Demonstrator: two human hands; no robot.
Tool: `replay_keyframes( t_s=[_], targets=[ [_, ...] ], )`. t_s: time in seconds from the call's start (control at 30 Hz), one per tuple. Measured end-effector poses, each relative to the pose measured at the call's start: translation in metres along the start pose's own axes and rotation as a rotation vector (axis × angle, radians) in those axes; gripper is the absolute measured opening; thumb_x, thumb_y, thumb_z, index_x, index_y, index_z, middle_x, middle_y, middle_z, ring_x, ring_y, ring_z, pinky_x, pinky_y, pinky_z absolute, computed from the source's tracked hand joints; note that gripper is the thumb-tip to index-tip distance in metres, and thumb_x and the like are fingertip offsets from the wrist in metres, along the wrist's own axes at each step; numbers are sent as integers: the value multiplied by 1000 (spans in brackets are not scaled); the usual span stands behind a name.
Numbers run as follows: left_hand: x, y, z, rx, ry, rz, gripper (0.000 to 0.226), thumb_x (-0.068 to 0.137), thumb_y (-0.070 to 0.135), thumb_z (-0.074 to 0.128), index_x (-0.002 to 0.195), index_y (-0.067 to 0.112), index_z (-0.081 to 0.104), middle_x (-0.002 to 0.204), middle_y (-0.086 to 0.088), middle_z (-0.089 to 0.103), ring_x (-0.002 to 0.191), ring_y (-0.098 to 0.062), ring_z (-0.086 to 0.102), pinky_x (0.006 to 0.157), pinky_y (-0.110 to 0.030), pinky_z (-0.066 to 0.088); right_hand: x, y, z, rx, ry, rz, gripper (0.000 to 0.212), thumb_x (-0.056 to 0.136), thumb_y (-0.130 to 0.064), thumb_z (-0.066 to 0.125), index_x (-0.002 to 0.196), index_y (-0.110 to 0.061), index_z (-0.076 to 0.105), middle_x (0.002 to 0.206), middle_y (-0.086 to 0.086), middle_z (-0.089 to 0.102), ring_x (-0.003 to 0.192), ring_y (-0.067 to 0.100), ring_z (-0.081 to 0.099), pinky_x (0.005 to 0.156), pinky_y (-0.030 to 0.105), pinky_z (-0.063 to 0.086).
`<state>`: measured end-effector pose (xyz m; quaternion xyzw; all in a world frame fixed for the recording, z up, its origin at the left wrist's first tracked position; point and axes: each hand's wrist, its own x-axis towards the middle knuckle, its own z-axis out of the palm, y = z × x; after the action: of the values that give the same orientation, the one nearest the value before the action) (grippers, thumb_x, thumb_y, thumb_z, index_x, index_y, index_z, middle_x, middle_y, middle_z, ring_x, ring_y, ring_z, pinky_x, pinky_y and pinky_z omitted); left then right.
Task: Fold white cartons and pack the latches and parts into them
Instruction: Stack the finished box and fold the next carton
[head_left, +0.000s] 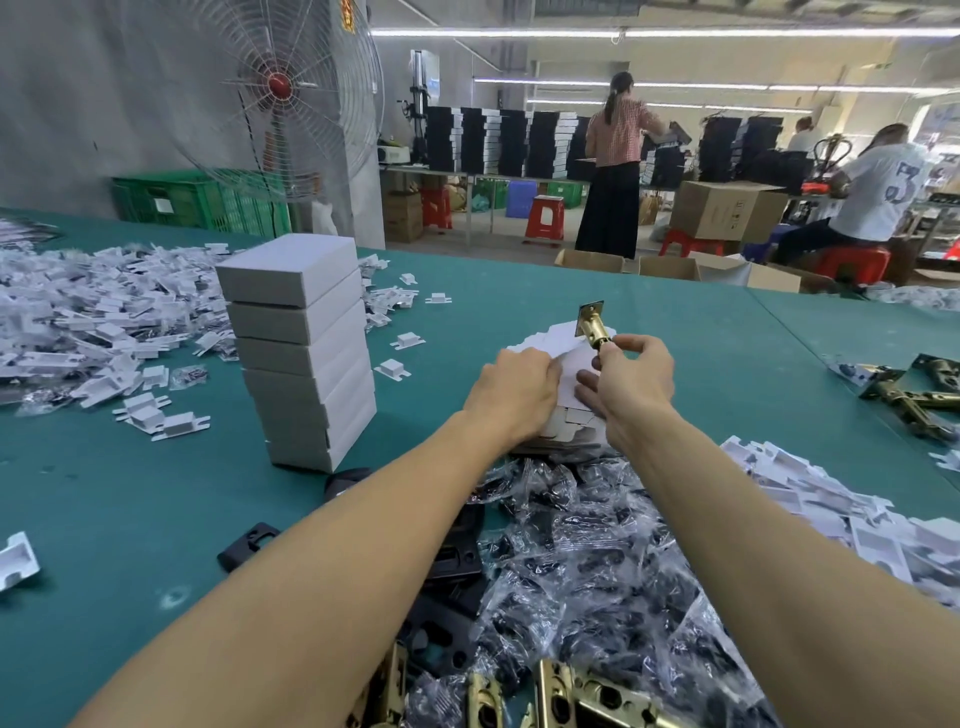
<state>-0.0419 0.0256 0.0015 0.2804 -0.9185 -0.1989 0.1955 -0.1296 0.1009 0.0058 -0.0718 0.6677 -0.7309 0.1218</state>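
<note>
Both hands work over the middle of the green counter (519, 291). The left hand (511, 387) has its fingers curled over the left edge of a flat white carton (569, 364) and grips it. The right hand (631, 384) pinches the lower end of a brass latch (594, 325) between thumb and forefinger, while its other fingers lie straight against the carton's right side. The latch stands nearly upright above the carton, faceplate at the top. The carton lies on top of a low pile of unfolded cartons (569, 423), between the 2 hands.

To the left, well apart from the hands, stands a tall stack of folded white cartons (306, 353), leaning slightly. Beyond it a broad heap of white paper inserts (78, 322) spreads over the left of the counter, and a second heap of inserts (831, 514) lies on the right.

Nearer the person, between the forearms, sits a mound of clear bags of dark parts (571, 545). Black plates (249, 543) lie at its left edge, and more brass latches (561, 696) line the bottom of the view. Another few latches (914, 400) rest at the far right.

Behind the counter are a large fan (280, 88), a green crate (197, 202), red stools (543, 215) and a standing person (615, 156) facing stacked dark boxes.
</note>
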Motion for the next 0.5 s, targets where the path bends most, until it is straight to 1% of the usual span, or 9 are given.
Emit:
replay_keyframes(
  t_s=[0.07, 0.1, 0.2, 0.3, 0.4, 0.5],
  targets=[
    [-1, -3, 0, -13, 39, 1, 39, 108, 35, 29, 90, 10, 53, 106, -24, 60, 97, -44, 52, 74, -39, 36, -5, -4, 8, 11, 20, -17, 10, 101, -16, 48, 106, -23, 53, 109, 10, 58, 70, 18, 69, 64, 47, 63],
    [-2, -5, 0, -20, 66, -1, 37, 108, 34, 28, 85, 12, 48, 102, -23, 60, 94, -43, 52, 73, -38, 35, -6, -6, 11, -1, 30, -29, 9, 102, -17, 46, 105, -24, 52, 110, 9, 56, 73, 20, 70, 64, 49, 62],
    [-3, -11, -3, -56, 146, -32, 39, 108, 35, 28, 78, 15, 44, 86, -14, 57, 80, -36, 49, 68, -39, 35, -11, -10, 23, -64, 40, -78, 9, 102, -19, 45, 102, -26, 50, 113, 8, 53, 92, 29, 67, 78, 53, 59],
    [-5, -16, -6, -79, 174, -55, 39, 108, 31, 29, 75, 16, 43, 79, -11, 52, 75, -36, 49, 65, -39, 36, -16, -10, 32, -50, 60, -108, 16, 102, -20, 44, 91, -30, 50, 113, 6, 57, 99, 28, 65, 84, 54, 56],
    [-7, -17, -6, -103, 184, -66, 36, 107, 25, 31, 75, 15, 44, 81, -13, 52, 76, -38, 50, 64, -39, 36, -19, -9, 37, 6, 102, -94, 23, 102, -22, 44, 84, -36, 49, 112, 5, 59, 97, 25, 64, 85, 52, 56],
    [-8, -21, -5, -129, 193, -89, 32, 106, 23, 30, 79, 13, 44, 81, -14, 51, 78, -39, 50, 64, -39, 36, -18, -6, 38, 65, 131, -65, 20, 104, -23, 43, 89, -35, 50, 103, 5, 63, 86, 21, 61, 85, 51, 56]
  ],
)
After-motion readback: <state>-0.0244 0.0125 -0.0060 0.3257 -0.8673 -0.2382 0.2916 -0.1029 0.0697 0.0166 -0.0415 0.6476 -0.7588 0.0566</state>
